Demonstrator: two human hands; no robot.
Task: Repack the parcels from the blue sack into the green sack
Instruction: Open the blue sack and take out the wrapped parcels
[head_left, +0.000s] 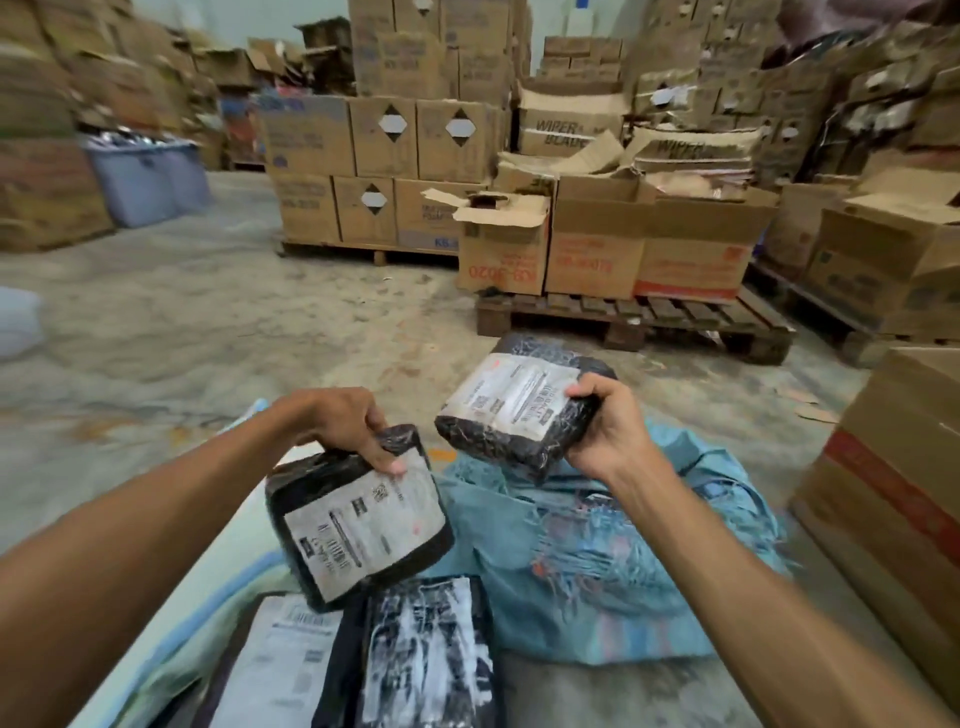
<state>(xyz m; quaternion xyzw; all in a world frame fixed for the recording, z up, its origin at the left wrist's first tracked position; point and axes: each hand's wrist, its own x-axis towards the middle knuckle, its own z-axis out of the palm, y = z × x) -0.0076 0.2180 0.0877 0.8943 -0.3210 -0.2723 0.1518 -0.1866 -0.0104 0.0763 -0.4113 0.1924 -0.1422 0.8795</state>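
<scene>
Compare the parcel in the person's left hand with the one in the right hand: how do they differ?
The left-hand parcel hangs lower, pinched at its top edge by the left hand; the right-hand parcel sits higher, gripped round its end by the right hand. The left-hand parcel hangs above other parcels; the right-hand parcel above the blue sack. Both are black with white labels.
</scene>
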